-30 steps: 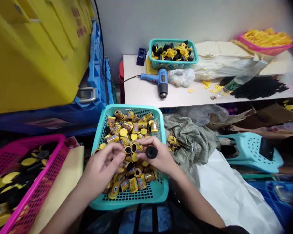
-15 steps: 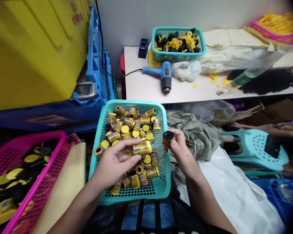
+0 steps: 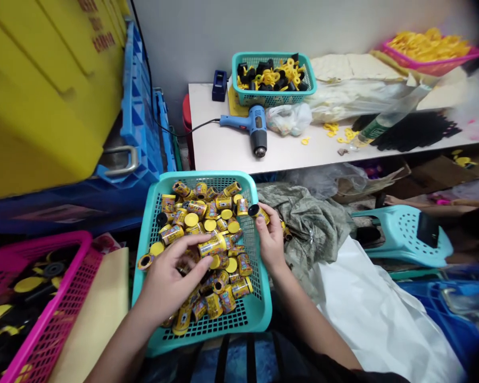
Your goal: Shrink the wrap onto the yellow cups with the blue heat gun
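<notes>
My left hand [image 3: 171, 274] is over the teal basket [image 3: 264, 314], its fingers and thumb closed around a small yellow labelled canister [image 3: 212, 246] with a yellow lid. My right hand [image 3: 271, 239] pinches another yellow canister [image 3: 262, 214] above the basket's right rim; its black end faces left. Inside the basket lies a heap of similar canisters [image 3: 213, 304], some showing yellow lids and others dark open ends. Part of the heap is hidden under my left hand.
A pink basket [image 3: 85, 255] of black and yellow parts stands at left, beside blue crates [image 3: 139, 138] and a yellow bin [image 3: 43, 106]. On the white table are a blue heat gun [image 3: 255, 127] and a teal parts basket [image 3: 274, 98]. A teal stool [image 3: 407, 234] stands right.
The canister in my right hand has turned from black end up to black end facing left. The whole view has shifted slightly; my left hand keeps its hold.
</notes>
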`<state>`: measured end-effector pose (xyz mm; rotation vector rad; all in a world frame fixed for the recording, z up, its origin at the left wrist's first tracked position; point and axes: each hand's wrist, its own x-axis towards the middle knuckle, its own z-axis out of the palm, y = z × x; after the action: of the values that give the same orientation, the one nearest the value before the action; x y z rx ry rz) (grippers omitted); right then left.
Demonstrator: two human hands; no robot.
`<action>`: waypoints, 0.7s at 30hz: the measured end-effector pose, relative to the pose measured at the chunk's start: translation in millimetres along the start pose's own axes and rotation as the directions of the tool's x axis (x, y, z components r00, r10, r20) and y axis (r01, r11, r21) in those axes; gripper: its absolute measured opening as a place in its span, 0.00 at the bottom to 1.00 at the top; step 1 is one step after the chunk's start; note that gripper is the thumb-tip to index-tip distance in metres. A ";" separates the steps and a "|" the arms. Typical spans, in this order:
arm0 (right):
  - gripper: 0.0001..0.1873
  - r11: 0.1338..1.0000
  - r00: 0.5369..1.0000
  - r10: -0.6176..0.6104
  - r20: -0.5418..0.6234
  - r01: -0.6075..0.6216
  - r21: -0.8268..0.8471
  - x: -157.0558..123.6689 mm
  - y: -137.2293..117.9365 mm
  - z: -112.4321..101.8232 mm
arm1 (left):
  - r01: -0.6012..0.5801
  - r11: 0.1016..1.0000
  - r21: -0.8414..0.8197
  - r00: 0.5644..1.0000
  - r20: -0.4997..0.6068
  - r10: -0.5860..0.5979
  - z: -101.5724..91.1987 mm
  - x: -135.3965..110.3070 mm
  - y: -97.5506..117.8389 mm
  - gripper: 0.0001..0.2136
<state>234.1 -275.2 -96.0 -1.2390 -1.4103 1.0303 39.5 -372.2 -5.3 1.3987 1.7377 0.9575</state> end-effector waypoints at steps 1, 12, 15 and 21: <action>0.29 1.000 1.000 -0.016 0.019 0.016 0.001 0.6 -1.9 1.2 | -0.048 0.993 0.106 0.999 0.003 0.048 -1.1 1.4 -2.1 0.15; 0.19 0.935 0.918 -0.348 0.191 0.353 0.009 -20.4 -48.5 -14.7 | 0.076 0.954 -0.291 0.990 0.137 -0.037 22.0 21.1 28.0 0.22; 0.18 0.944 0.916 -0.329 0.231 0.317 0.090 -19.6 -50.5 -15.5 | 0.047 0.938 -0.343 0.996 0.093 -0.015 27.8 21.9 32.8 0.17; 0.25 0.954 0.924 -0.119 0.363 0.006 0.299 -21.4 -52.5 -17.0 | 0.009 0.912 -0.410 0.998 0.060 0.017 22.3 14.2 27.9 0.14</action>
<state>241.8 -303.1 -44.3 -0.7986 -1.5044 1.4310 69.5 -351.6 7.3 1.1422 1.3841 1.1872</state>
